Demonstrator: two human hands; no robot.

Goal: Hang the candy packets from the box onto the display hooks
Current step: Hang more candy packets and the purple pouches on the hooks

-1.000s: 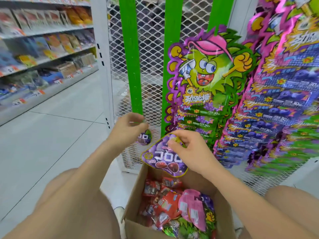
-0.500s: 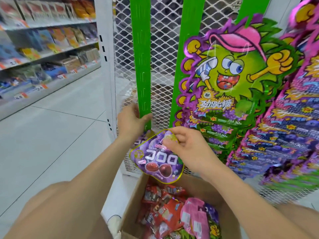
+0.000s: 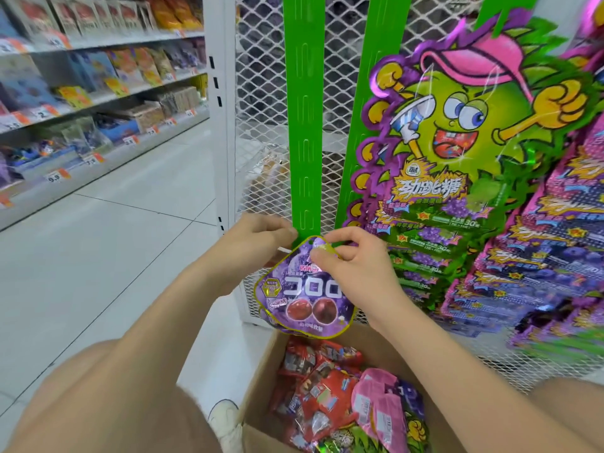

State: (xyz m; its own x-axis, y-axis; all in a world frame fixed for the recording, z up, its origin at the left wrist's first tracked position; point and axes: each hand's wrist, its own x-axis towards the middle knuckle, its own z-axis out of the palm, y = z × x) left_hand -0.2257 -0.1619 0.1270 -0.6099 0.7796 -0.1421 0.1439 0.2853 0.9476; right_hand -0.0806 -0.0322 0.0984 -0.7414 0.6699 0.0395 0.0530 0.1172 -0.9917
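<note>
Purple コロロ packet [image 3: 304, 299] lifted to green strip [image 3: 304, 125], right hand [image 3: 356, 266] pinching it, left hand [image 3: 251, 243] gripping strip

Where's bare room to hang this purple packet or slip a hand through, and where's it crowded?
Left strip is bare above the purple packet; open mesh lies between it and the white post. The next strip is bare too. Right of it, hung packets overlap thickly. The box below is full.

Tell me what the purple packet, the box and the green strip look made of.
The purple packet: glossy plastic film, likely; glare and crinkles show. The box: matte brown cardboard, with raw folded edges. The green strip: probably thin semi-gloss plastic, flat with punched slots; painted metal cannot be ruled out.
</note>
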